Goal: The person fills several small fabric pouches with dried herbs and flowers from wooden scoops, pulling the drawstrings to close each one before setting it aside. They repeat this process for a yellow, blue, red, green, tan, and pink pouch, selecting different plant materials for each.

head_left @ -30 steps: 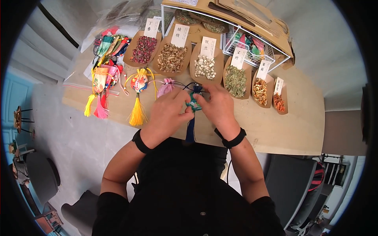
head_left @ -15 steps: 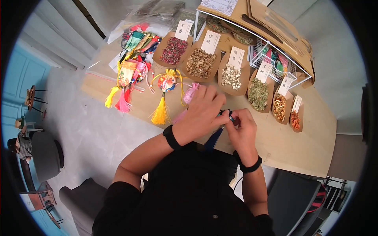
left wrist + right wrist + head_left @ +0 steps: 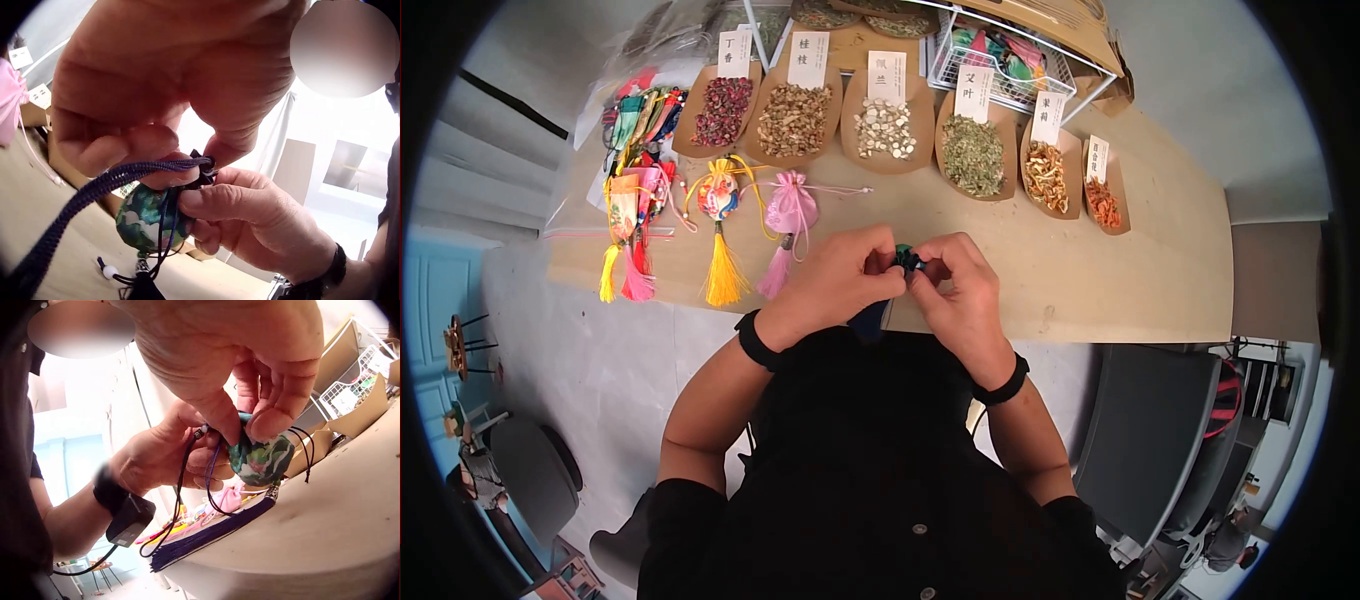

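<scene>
A small green patterned pouch (image 3: pixel 153 215) with dark cords hangs between both hands, in front of the torso at the table's near edge. The left hand (image 3: pixel 835 280) pinches its gathered dark neck (image 3: pixel 203 169) from one side. On the other side the right hand (image 3: pixel 962 295) grips the pouch near the neck with thumb and fingers. A dark blue tassel (image 3: pixel 215 536) hangs from the pouch's bottom, and a white bead (image 3: pixel 110 272) sits on a cord. In the head view the fingers hide most of the pouch.
Several paper trays of dried herbs (image 3: pixel 973 155) with labels stand along the back of the table (image 3: pixel 1100 290). A pink pouch (image 3: pixel 791 210), a yellow-tasselled pouch (image 3: pixel 719 195) and more pouches (image 3: pixel 625 205) lie at left. A white wire basket (image 3: pixel 1000 72) stands behind.
The head view has shifted. Both hands have come away from the pink pouch towards the near edge, with the green pouch between them; the left hand is lower and its fingers are closer to the neck.
</scene>
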Demonstrator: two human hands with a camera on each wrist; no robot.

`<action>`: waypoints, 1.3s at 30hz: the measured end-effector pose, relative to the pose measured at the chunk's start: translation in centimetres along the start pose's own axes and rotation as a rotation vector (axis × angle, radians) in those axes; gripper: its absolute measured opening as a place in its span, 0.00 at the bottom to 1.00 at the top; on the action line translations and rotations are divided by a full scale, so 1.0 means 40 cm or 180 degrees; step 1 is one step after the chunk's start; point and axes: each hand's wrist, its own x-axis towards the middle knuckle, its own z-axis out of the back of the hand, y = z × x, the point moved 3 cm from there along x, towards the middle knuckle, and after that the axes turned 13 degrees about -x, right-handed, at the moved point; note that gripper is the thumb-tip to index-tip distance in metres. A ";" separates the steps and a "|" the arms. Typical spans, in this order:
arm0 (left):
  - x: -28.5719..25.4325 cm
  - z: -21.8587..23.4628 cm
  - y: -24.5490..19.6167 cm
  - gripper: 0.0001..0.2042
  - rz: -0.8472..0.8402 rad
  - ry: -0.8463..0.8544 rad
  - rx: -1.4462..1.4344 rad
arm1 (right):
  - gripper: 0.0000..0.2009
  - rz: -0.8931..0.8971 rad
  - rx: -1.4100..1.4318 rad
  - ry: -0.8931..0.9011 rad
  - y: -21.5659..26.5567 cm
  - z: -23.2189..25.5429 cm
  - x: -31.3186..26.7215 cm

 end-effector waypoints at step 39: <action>-0.033 -0.057 0.027 0.08 -0.0482 -0.1026 0.0113 | 0.09 -0.1112 0.0508 -0.0039 -0.025 0.018 -0.036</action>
